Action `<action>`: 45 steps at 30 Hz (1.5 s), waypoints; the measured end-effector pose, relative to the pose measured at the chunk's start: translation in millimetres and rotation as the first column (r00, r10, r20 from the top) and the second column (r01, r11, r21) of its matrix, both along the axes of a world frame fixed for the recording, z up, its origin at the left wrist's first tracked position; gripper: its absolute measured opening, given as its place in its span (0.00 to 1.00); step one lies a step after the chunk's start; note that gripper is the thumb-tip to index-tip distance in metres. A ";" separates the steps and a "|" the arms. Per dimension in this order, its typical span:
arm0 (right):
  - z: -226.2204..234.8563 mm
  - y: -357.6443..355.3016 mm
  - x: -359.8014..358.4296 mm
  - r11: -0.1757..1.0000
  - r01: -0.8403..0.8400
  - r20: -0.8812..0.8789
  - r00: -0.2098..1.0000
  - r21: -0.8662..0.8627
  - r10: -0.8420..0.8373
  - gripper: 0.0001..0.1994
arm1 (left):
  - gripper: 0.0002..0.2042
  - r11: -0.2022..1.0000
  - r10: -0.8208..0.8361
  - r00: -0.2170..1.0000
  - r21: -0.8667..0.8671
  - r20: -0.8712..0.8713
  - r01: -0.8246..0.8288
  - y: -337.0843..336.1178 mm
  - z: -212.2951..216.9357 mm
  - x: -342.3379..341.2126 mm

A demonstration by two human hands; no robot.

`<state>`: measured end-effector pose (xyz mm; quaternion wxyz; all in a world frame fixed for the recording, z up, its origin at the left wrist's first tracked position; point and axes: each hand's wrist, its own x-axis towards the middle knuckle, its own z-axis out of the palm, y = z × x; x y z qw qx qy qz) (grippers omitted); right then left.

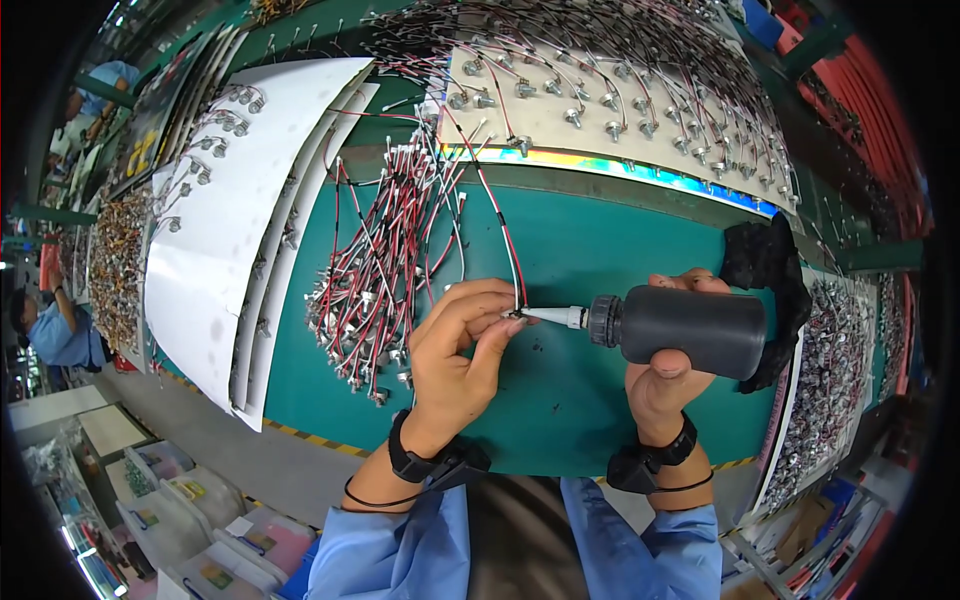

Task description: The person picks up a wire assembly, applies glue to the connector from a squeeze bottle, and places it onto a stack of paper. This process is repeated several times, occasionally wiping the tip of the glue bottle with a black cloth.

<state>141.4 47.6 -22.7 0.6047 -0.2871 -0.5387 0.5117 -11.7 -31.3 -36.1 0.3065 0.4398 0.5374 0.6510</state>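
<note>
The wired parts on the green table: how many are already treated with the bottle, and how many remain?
Looks done: rows of wired parts laid on the board, though that is a guess. In hand: the left hand pinches one small part at the nozzle of the black bottle held by the right hand. Probably left: the heap of red-and-white wired parts on the table.

Green workbench (pixel 620 250), grey floor (pixel 230 440), white boards (pixel 230 220), plastic bins (pixel 200 500) below
</note>
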 end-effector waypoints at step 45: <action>-40.2 67.6 16.8 0.898 0.111 -0.181 0.962 -0.426 -0.204 0.12 | 0.09 0.995 -0.100 0.962 0.047 0.255 0.091 -23.4 43.5 -23.3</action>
